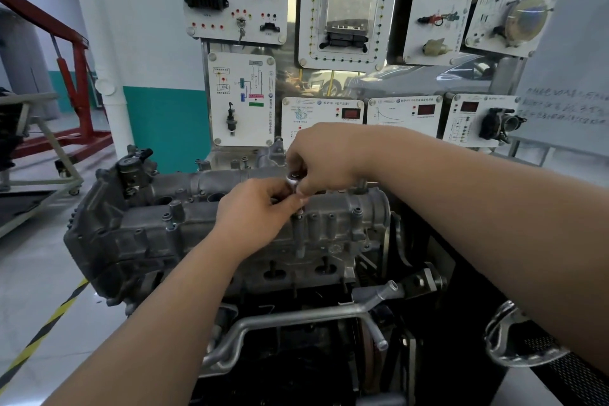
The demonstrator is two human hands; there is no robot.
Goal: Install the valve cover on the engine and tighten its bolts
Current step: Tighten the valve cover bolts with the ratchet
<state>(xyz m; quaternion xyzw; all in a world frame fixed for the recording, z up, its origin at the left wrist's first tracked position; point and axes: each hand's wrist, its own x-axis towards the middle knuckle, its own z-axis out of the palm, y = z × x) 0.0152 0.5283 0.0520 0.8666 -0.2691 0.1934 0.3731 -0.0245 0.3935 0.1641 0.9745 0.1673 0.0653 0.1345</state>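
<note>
Two bare forearms reach in from below. The left hand (253, 211) and right hand (324, 158) meet, curled fingers of both pinching one small shiny tool (292, 180) above the grey valve cover (138, 227), which sits atop the engine (296, 273). The glossy pale floor (39, 273) carries one yellow-black stripe (43, 333). Behind stand a teal-and-white wall (164, 115), one red hoist (79, 76) and a training board (244, 102) with three red displays (350, 114).

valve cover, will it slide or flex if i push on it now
Probably stiff: the valve cover looks like thick cast metal. Likely heavy for its size. It should hardly slide, since bolts stand in its edge holes, though their tightness cannot be judged.
</note>
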